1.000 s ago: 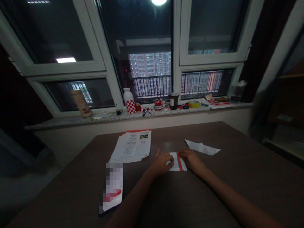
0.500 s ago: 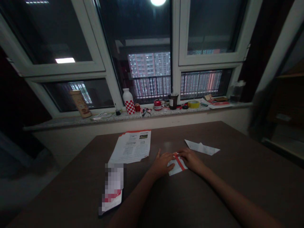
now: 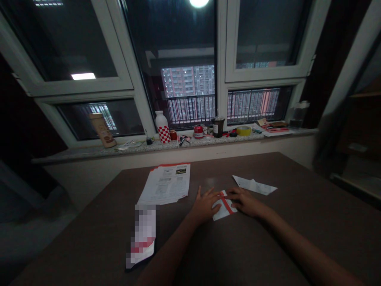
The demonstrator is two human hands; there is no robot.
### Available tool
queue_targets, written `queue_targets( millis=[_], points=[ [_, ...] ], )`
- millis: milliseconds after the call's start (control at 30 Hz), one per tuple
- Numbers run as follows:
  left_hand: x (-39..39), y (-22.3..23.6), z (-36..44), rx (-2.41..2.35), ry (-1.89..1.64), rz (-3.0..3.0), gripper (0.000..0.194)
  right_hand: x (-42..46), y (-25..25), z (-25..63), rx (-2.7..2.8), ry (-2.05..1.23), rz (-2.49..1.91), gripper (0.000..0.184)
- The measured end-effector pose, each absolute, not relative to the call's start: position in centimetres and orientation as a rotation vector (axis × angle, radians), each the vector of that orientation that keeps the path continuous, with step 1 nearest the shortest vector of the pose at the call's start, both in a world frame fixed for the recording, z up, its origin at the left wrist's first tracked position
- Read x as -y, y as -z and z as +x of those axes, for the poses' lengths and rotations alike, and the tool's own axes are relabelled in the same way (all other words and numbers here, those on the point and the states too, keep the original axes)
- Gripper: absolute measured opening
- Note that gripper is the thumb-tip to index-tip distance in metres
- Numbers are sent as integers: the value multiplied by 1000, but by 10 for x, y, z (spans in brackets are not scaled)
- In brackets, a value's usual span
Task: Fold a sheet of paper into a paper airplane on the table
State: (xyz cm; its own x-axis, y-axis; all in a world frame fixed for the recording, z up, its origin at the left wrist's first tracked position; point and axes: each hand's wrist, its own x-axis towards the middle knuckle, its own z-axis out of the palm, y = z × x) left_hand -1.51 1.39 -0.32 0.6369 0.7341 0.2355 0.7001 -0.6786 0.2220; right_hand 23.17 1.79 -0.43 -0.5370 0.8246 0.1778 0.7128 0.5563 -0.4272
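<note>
A small folded white paper with a red stripe (image 3: pixel 224 207) lies on the dark brown table (image 3: pixel 268 246). My left hand (image 3: pixel 204 205) rests flat on its left part, fingers spread. On the paper's right edge my right hand (image 3: pixel 244 200) presses down, its fingers curled over the fold. The paper sits turned at a slant between the two hands.
A stack of printed leaflets (image 3: pixel 166 183) lies to the far left. Another folded white paper (image 3: pixel 254 185) is to the far right. A blurred card or booklet (image 3: pixel 143 235) sits near left. The window sill (image 3: pixel 184 143) holds a checked bottle (image 3: pixel 162 127), cans, tape roll (image 3: pixel 243 130).
The folded paper has been turned a little anticlockwise under both hands, so its red stripe now runs at a slant. Both hands shifted slightly with it.
</note>
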Motion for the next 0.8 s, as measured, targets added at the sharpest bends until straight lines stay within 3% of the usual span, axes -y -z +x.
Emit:
queue_targets(
  millis=[267, 800],
  points=[
    [-12, 1, -16, -1221, -475, 2728, 40, -12, -4, 240, 2417, -605, -1122, 36],
    [-6, -4, -3, -1625, -635, 2695, 27, -20, 14, 212, 2147, -233, -1340, 15]
  ],
)
